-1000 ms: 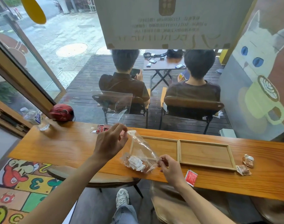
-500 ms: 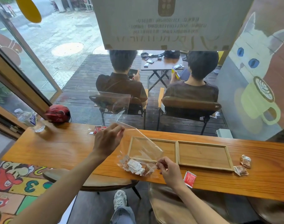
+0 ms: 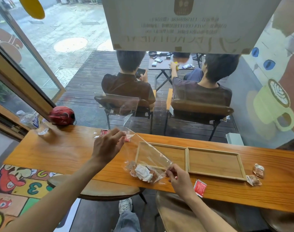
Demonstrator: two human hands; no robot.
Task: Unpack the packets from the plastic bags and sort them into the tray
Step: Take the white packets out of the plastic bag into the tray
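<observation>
A clear plastic bag (image 3: 148,154) stretches slantwise over the wooden counter, with several white and brown packets (image 3: 143,172) bunched in its low end. My left hand (image 3: 107,146) holds the bag's upper end between thumb and fingers. My right hand (image 3: 179,180) pinches the lower corner next to the packets. Behind the bag lies a wooden tray (image 3: 187,159) with two compartments, both bare. A red packet (image 3: 199,187) lies by my right wrist. Two brown packets (image 3: 256,174) sit to the right of the tray.
A second clear bag (image 3: 119,104) leans upright at the window. Red packets (image 3: 104,132) lie behind my left hand. A red helmet (image 3: 62,115) and a water bottle (image 3: 32,122) stand at the counter's left end. Stools sit below the counter's front edge.
The bag has been drawn out long and slanting, and its packets have slid to the low end by my right hand. My left hand moved slightly up and left.
</observation>
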